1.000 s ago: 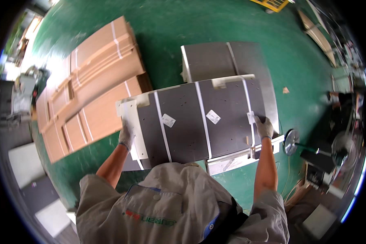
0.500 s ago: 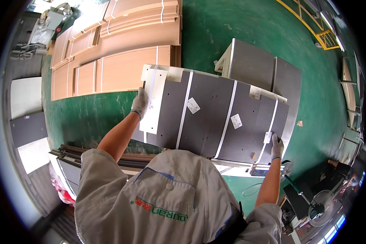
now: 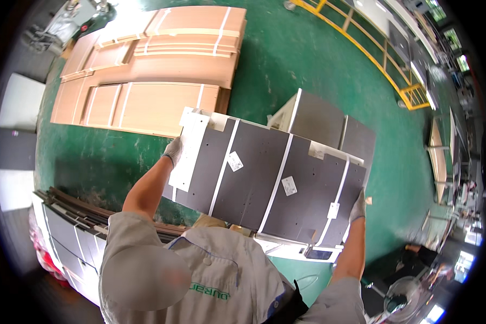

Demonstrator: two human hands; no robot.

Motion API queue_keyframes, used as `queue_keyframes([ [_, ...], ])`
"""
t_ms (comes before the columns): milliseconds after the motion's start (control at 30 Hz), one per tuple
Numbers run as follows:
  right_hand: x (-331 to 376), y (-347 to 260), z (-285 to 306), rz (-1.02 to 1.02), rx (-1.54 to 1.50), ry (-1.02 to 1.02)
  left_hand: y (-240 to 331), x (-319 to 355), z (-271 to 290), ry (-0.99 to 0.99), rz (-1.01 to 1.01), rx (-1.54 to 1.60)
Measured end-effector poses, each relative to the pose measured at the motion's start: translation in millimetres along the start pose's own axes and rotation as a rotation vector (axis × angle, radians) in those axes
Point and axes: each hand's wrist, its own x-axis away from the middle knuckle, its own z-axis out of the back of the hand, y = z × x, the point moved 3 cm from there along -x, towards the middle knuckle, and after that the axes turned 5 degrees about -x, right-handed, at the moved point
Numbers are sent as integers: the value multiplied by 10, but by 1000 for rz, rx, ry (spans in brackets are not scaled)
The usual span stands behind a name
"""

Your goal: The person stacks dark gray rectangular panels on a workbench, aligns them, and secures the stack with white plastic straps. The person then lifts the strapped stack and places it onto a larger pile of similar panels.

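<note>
A long bundle of dark grey panels point(image 3: 254, 170), bound with white straps, spans the space in front of me, tilted down to the right. A white panel strip point(image 3: 189, 156) lies at its left end, and two small white labels are on its top face. My left hand point(image 3: 174, 149), in a knitted glove, grips the left end. Opposite it, my gloved right hand point(image 3: 357, 207) is closed on the right edge; its fingers are partly hidden. Just beyond the bundle stand grey panelled boxes point(image 3: 318, 113), partly covered by it.
Strapped stacks of wood-coloured boards point(image 3: 151, 108) lie on the green floor point(image 3: 270, 48) at the far left. More dark strips and panels point(image 3: 75, 232) lean at the near left. A yellow trolley frame point(image 3: 362, 43) stands far right; a fan point(image 3: 399, 297) is near right.
The view has shifted, so the surroundings sit lower and further left. Both hands keep their grip on the bundle, which appears lower and further left.
</note>
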Motion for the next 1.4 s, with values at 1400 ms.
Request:
queue_keyframes([
  [1400, 3619, -2355, -6319, -546, 1241, -1943, -1761, 779, 11558, 652, 3929, -1121],
])
